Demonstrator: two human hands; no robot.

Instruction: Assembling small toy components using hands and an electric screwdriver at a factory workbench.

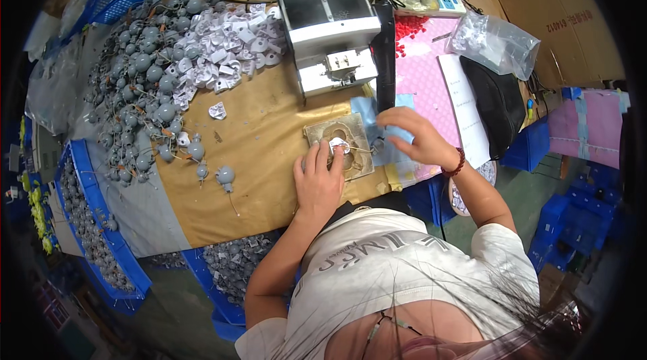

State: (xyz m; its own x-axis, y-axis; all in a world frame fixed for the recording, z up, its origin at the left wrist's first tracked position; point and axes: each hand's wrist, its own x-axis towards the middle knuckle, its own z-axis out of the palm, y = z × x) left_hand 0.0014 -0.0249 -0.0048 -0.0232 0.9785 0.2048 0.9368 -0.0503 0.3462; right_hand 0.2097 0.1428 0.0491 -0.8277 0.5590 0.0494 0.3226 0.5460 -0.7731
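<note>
My left hand [319,181] lies on a worn square block [360,166] with a shaped hollow, its fingers stretched out and a little apart. Its fingertips rest on a small white plastic part [339,145] in that hollow, covering some of it. Just right of the block, my right hand [423,139] is raised with thumb and fingers apart, nothing visible between them. A small grey piece [377,144] lies below its fingertips at the block's edge. Close behind the right fingers ends a long black upright bar [385,63].
A grey-white machine [327,30] stands behind the block. Grey round parts with wires [143,63] and white plastic parts [232,43] are heaped at left. Blue bins [101,218] of grey parts sit below the table edge. Right are a black pouch [495,104] and paper sheet [465,107].
</note>
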